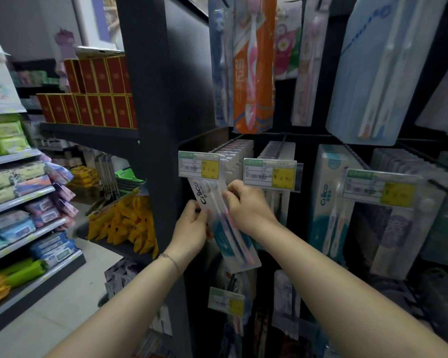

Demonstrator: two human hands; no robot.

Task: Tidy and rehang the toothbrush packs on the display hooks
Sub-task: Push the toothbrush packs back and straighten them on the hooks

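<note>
At dark display rack (150, 125), middle row, leftmost hook: a stack of hanging packs (234, 151). Both forearms extended up and forward from below. Left hand (192, 226) gripped the left edge of the toothbrush pack (230, 241), fingers curled round it. Right hand (248, 210) pinched its right edge beside the brush heads. Pack: white-and-teal card, two brushes, tilted with top leaning left, just under the price label (199, 164). Thin bracelet (170, 258) sat at the left wrist.

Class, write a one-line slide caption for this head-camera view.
Left hand and right hand grip a tilted toothbrush pack just below a price tag at the store display.
</note>
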